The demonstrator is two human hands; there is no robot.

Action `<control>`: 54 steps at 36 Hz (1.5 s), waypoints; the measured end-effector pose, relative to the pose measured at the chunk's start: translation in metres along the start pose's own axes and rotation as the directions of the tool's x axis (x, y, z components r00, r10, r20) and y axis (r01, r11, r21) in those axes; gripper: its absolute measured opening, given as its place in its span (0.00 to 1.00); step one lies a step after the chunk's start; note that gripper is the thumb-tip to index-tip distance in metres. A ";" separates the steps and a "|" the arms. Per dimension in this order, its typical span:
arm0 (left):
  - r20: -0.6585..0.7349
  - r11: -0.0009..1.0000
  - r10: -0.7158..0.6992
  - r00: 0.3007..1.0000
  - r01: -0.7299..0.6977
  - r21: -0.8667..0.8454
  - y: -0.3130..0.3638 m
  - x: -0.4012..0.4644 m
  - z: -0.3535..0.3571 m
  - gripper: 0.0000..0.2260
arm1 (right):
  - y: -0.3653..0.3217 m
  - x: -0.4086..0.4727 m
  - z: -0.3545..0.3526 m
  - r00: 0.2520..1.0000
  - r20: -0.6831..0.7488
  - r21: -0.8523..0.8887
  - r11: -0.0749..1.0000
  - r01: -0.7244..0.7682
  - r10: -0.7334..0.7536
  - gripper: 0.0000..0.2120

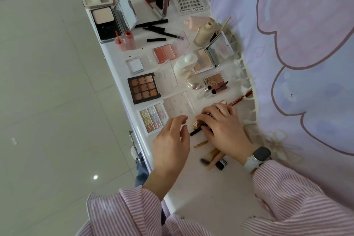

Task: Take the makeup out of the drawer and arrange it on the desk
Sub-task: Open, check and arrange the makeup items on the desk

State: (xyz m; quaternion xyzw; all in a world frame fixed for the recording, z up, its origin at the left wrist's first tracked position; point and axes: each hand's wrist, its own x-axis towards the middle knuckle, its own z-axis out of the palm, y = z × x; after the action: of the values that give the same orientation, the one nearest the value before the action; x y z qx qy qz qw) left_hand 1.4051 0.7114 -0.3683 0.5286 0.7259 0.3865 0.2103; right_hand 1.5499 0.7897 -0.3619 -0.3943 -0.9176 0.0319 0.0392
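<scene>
The right hand (222,126) lay pressed on a gold tube (198,124) on the table (201,193), its long axis running away-right, while the loose, empty left hand (170,140) hovered just beside.

Bedroom vanity: makeup-strewn desk (201,201), cartoon curtain (306,44)

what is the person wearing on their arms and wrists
Both arms wear loose pink-and-white striped sleeves: left sleeve, right sleeve. The right wrist carries a smartwatch with a dark rounded-square face and a white band. The left wrist shows nothing worn.
</scene>
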 end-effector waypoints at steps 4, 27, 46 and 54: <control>0.002 1.000 0.003 1.000 -0.003 -0.019 -0.001 -0.002 -0.006 0.10 | 0.001 0.007 0.001 0.990 0.016 -0.088 0.986 0.139 -0.138 0.08; 0.174 0.952 0.300 0.938 -0.282 -0.123 0.013 -0.029 -0.080 0.12 | -0.114 -0.026 -0.102 0.730 0.201 0.934 0.096 -0.344 0.653 0.05; 0.579 0.963 0.222 0.785 -0.269 -0.004 -0.031 -0.040 -0.173 0.15 | -0.210 -0.053 -0.103 0.843 0.123 0.722 0.535 -0.438 0.523 0.09; 0.595 0.923 0.355 0.721 -0.372 -0.100 -0.007 -0.048 -0.183 0.15 | -0.216 -0.057 -0.122 0.733 0.183 0.705 0.432 -0.562 0.655 0.09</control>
State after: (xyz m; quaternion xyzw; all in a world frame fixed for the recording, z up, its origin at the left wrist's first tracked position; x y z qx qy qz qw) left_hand 1.2877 0.6038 -0.2666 0.7581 0.5080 0.2222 0.3432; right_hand 1.4451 0.6029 -0.2242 -0.6502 -0.6176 0.3778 0.2303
